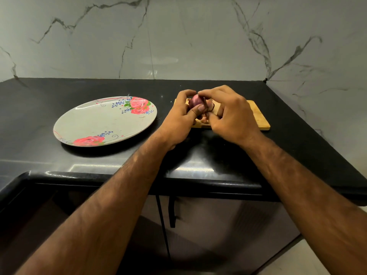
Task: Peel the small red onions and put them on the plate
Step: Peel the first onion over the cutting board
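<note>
So the onion [195,102] is held up between both hands, right over the left end of the wooden cutting board [258,116], and it is not seen touching the board at all. It is gripped by the left hand [178,120] from the left side: the fingers are curled round the back of it and the thumb [199,109] is pressed flat on the front, so that hand is clamped on it pretty firmly. The top of the onion is pinched by the right hand [230,116], with the fingertips [201,93] bunched together there and the rest of the fingers bent in close. A dark strip of skin [207,107] is seen just right of the onion, under the right fingers, though whether it is still attached can't really be told. Whatever else lies on the board is hidden behind the hands. The board is laid flat on a black counter [297,124], close to the right-hand corner. To the left of it, a bit apart, a pale oval plate [103,124] printed with pink roses is set flat on the same counter. Grey marble-look wall [198,36] is seen behind all of it, and below the counter edge a dark cabinet handle [172,213] is caught between the two forearms.
</note>
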